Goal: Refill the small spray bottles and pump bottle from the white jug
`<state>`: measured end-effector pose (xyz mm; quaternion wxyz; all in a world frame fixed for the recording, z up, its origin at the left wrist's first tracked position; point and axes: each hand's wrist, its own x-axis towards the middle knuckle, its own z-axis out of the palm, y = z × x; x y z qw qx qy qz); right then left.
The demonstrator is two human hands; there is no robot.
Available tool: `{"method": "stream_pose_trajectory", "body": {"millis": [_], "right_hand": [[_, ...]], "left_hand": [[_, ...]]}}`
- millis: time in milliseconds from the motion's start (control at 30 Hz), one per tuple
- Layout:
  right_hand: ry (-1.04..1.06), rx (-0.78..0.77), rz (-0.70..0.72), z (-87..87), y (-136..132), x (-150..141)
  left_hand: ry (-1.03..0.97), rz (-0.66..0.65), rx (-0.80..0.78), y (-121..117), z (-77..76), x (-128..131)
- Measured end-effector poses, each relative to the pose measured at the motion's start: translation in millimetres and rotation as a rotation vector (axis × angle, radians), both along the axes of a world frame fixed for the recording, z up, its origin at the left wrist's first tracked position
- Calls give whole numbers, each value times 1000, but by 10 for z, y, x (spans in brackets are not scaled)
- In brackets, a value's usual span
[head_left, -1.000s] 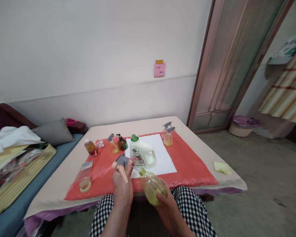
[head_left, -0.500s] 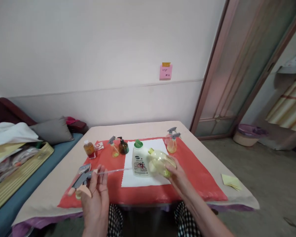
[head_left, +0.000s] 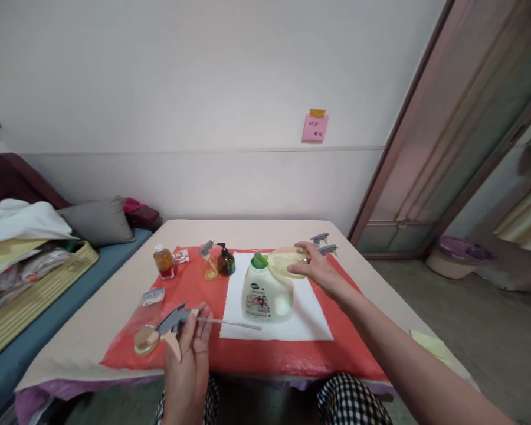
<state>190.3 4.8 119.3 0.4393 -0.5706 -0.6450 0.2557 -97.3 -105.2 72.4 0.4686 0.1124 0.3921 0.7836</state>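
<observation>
My left hand (head_left: 190,348) is closed on a grey and peach trigger spray head (head_left: 172,324); its clear dip tube (head_left: 234,323) points right. My right hand (head_left: 314,265) grips a see-through pale yellow spray bottle (head_left: 285,261) by its base end. The bottle lies nearly level, its neck at the green mouth of a large whitish detergent jug (head_left: 265,295). Whether liquid is flowing I cannot make out. The jug stands upright on a white cloth (head_left: 234,327).
On the red mat (head_left: 248,357) stand an amber bottle (head_left: 163,262), a small spray bottle (head_left: 209,265), a dark pump bottle (head_left: 226,261) and a round lid-like object (head_left: 145,341). Two grey spray heads (head_left: 327,249) show behind my right hand. Yellow sticky notes (head_left: 431,345) lie at right.
My right hand has raised the yellow bottle and levelled it, bringing its neck to the jug's mouth. My left hand still holds the spray head. The view has shifted slightly.
</observation>
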Motion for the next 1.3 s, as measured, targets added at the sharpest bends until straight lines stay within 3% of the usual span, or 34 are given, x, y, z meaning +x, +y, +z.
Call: {"method": "stream_pose_trajectory", "body": {"millis": [300, 467, 667, 867, 1133, 1300], "right_hand": [[-245, -28, 121, 449, 215, -103], [-341, -2, 164, 591, 275, -156], [-412, 31, 205, 611, 292, -202], [-458, 88, 241, 572, 294, -206], [-507, 156, 345, 564, 137, -203], [-492, 208, 327, 524, 60, -117]], "left_hand": [[103, -81, 2, -55, -248, -57], [56, -81, -19, -62, -247, -60], [-12, -78, -28, -40, -156, -52], [2, -95, 16, -35, -196, -69], [90, -81, 7, -61, -160, -38], [200, -47, 3, -133, -135, -82]]}}
